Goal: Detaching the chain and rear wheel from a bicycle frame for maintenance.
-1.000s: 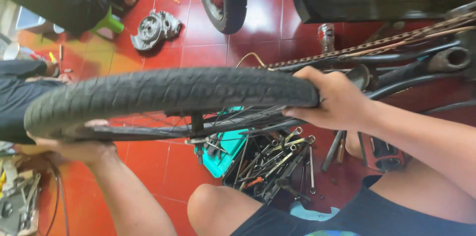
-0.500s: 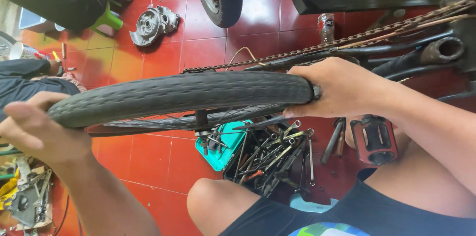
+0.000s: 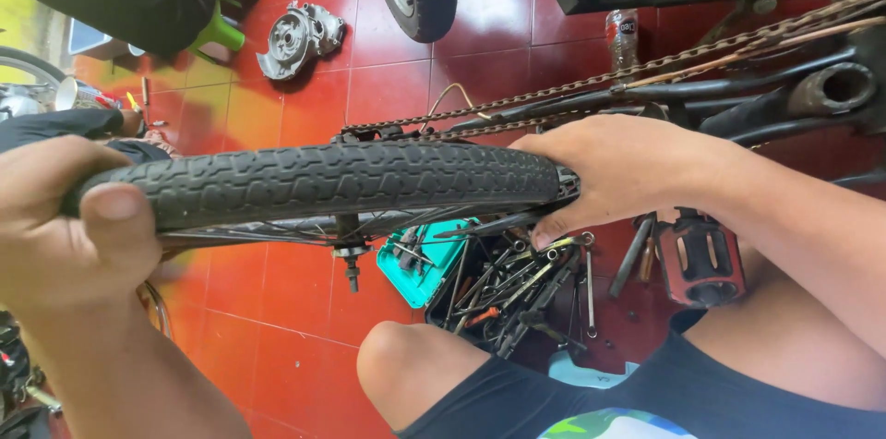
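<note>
Both hands, left (image 3: 65,227) and right (image 3: 618,176), around bicycle tyre (image 3: 323,182)

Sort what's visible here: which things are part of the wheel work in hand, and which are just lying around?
In hand: left hand and right hand gripping the black tyre; bike chain beside it.

Lying about: teal tool tray, pile of wrenches, pedal, metal engine cover.

Bright, even daylight with soft shadows, glossy sheen on the red floor tiles (image 3: 305,319), near foreground slightly blurred.
</note>
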